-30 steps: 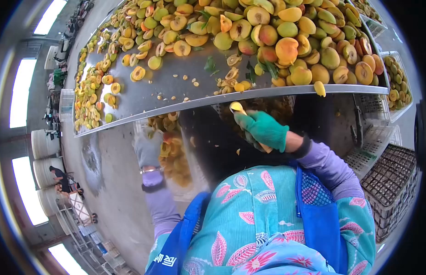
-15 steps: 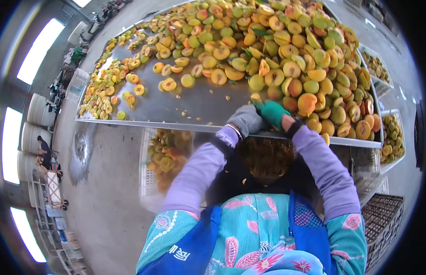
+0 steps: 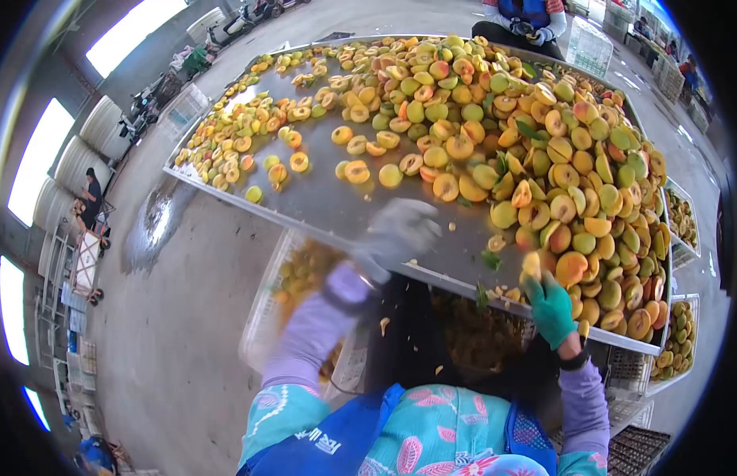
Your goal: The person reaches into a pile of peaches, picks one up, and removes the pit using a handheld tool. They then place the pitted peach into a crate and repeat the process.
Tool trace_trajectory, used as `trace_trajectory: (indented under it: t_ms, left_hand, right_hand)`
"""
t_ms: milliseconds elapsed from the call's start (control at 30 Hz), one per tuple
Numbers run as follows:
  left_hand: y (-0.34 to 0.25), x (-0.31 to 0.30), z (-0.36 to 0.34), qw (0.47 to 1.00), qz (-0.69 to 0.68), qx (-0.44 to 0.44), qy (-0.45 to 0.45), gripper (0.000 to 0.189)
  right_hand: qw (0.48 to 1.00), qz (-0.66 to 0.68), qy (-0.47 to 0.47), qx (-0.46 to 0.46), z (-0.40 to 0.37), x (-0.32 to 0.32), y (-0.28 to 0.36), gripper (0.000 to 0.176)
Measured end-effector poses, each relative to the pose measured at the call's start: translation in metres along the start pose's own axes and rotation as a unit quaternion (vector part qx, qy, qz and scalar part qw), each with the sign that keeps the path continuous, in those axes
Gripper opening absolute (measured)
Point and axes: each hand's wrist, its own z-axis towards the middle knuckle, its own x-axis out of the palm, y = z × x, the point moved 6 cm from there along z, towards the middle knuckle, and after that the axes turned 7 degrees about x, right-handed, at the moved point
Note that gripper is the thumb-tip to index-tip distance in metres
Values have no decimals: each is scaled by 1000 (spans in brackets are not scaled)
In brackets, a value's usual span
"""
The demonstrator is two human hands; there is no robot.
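Observation:
My right hand, in a green glove, is closed around a yellow peach piece at the near edge of the metal table. Beside it lies a large heap of halved and whole peaches. My left hand, in a grey glove, is over the table's near edge to the left. Motion smears its fingers, so I cannot see whether it holds anything. Small fruit scraps and a green leaf lie between the two hands.
Below the table, a white crate holds fruit on the left. More fruit crates stand at the right. Across the table a person wears light gloves. White vats line the left wall.
My hands, together at the table edge before, are now apart: the left has moved left, the right moved right with the peach piece. The view has shifted, bringing the person across the table into sight.

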Motion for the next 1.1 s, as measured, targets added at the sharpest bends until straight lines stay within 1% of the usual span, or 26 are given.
trace_trajectory:
  t_ms: [33, 67, 100, 133, 200, 233, 300, 333, 400, 467, 500, 533, 600, 633, 667, 700, 733, 800, 833, 867, 900, 933, 967, 1000, 1067, 1100]
  left_hand:
    - [27, -33, 17, 982, 186, 31, -8, 25]
    - [53, -67, 33, 928, 367, 49, -27, 20]
    - [73, -99, 49, 932, 344, -72, -88, 22]
    - [92, -135, 60, 919, 314, -191, -146, 24]
    - [224, -212, 90, 891, 441, -109, 31, 39]
    - [245, -235, 97, 877, 457, -151, 2, 45]
    - [268, -262, 115, 849, 454, -240, -122, 58]
    - [285, -272, 130, 838, 456, -260, -153, 64]
    - [317, -274, 156, 823, 462, -279, -176, 76]
    - [332, -253, 169, 839, 454, -257, -155, 73]
    - [333, -241, 175, 846, 451, -246, -143, 72]
    - [301, -208, 176, 931, 268, -206, -137, 61]
    - [300, -158, 185, 972, 133, -178, -80, 51]
    - [337, -141, 195, 956, 265, -126, -11, 50]
    - [288, -112, 191, 972, 194, -127, -30, 51]
    - [274, -93, 184, 968, 202, -146, -29, 52]
    - [267, -76, 178, 963, 210, -164, -27, 53]
    - [274, -30, 172, 949, 293, -86, 79, 57]
    - [199, -10, 164, 975, 24, -189, 112, 62]
    - [182, 12, 158, 964, 22, -213, 158, 63]
    - [193, 37, 149, 981, 86, -64, 164, 66]
    - [180, 53, 142, 969, 128, -16, 210, 61]
    - [163, 64, 139, 952, 171, 31, 253, 57]
    - [148, 62, 140, 938, 157, -28, 308, 53]
    - [115, 32, 147, 891, 126, -144, 413, 46]
    - [117, 5, 159, 913, 148, -190, 331, 33]
  right_hand:
    - [998, 56, 5, 40, 3, 1, -12, 29]
    - [993, 92, -1, 67, 5, 4, -27, 29]
    - [987, 128, -7, 94, 7, 10, -44, 29]
    - [979, 165, -13, 121, 11, 15, -56, 29]
    - [953, 243, 6, 180, 9, 11, -42, 30]
    - [937, 281, 16, 209, 6, 8, -34, 30]
    - [935, 281, 9, 215, 8, 9, -28, 30]
    - [935, 281, 5, 217, 10, 10, -28, 30]
    - [925, 285, 7, 252, 9, 15, -32, 30]
    - [926, 259, 15, 273, 12, 10, -21, 31]
    - [926, 259, 22, 274, 15, 10, -20, 31]
    - [925, 260, 31, 276, 17, 11, -21, 31]
    - [911, 282, 59, 296, 18, 15, -25, 32]
    - [911, 276, 70, 298, 20, 17, -22, 31]
    - [912, 269, 81, 299, 23, 18, -18, 31]
    - [913, 262, 89, 299, 25, 17, -15, 31]
    - [927, 238, 100, 274, 26, 17, -12, 31]
    - [948, 195, 113, 224, 25, 21, -9, 30]
    - [968, 150, 111, 169, 25, 16, 4, 30]
    - [982, 102, 108, 114, 28, 7, 25, 30]
    - [975, 104, 122, 156, 32, 0, 38, 29]
    - [965, 106, 135, 197, 35, -7, 50, 29]
    - [977, 84, 132, 143, 42, -16, 60, 27]
    - [981, 84, 123, 122, 49, -27, 75, 27]
    - [988, 70, 106, 83, 70, -50, 102, 27]
    - [991, 56, 99, 66, 84, -57, 111, 28]
